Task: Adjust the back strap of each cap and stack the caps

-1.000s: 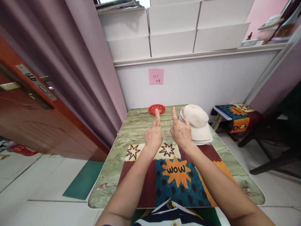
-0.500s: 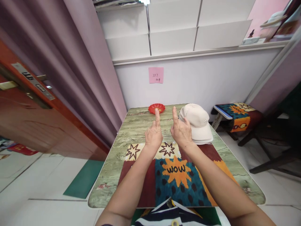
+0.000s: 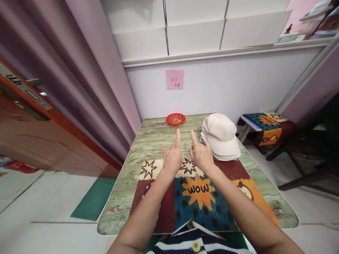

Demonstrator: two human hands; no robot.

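Above the table, my left hand point(image 3: 173, 157) points its index finger forward, the other fingers folded; it holds nothing. My right hand point(image 3: 202, 153), just apart from it, also points its index finger forward and has nothing in it. To its right lies a stack of cream baseball caps point(image 3: 221, 130), the brims toward me. Beyond my fingertips sits a red dish point(image 3: 175, 119) with a wavy rim and a yellowish mark inside. Under my hands and forearms a colourful mat point(image 3: 198, 190) with the word WOW covers the near part of the table point(image 3: 122, 190).
A pink note point(image 3: 174, 79) is stuck on the wall behind the table. At the left are an orange-brown door point(image 3: 53, 141) and a mauve curtain point(image 3: 106, 70). A stool point(image 3: 267, 125) with a similar printed cover and a dark chair point(image 3: 309, 165) stand at the right.
Both index fingers have come down and back from the dish and the cap, so the dish now shows whole. The view has tilted slightly down. Dish and caps have stayed in place.
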